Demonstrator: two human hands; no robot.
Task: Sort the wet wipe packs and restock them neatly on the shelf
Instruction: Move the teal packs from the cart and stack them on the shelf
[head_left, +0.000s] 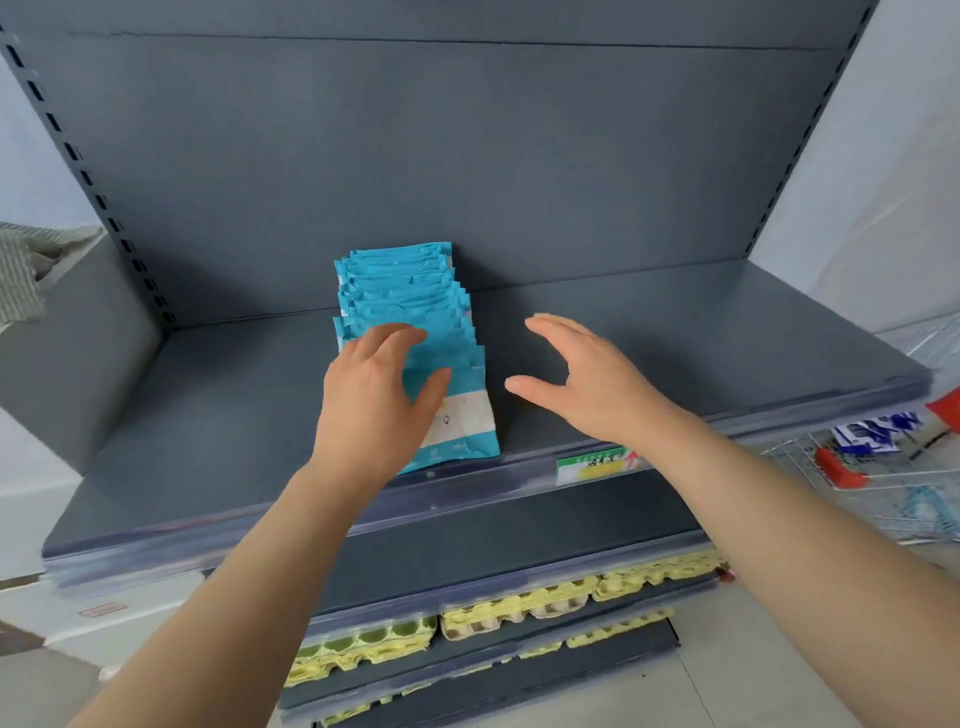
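Front wet wipe pack (457, 415): small white print on the bottom blue band seems to begin "10", the rest too blurred to read. Price label (597, 464) on the shelf (779, 332) front rail: green and yellow, characters illegible. Blue-and-white packet (872, 431) in the wire basket (909, 512): lettering unreadable.

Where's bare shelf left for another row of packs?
Two patches on the shelf: left of the pack row, out to the left upright, and right of it, out to the shelf end, where the right hand hovers near the row. The left hand rests on the row. The lower shelves are crowded with egg cartons.
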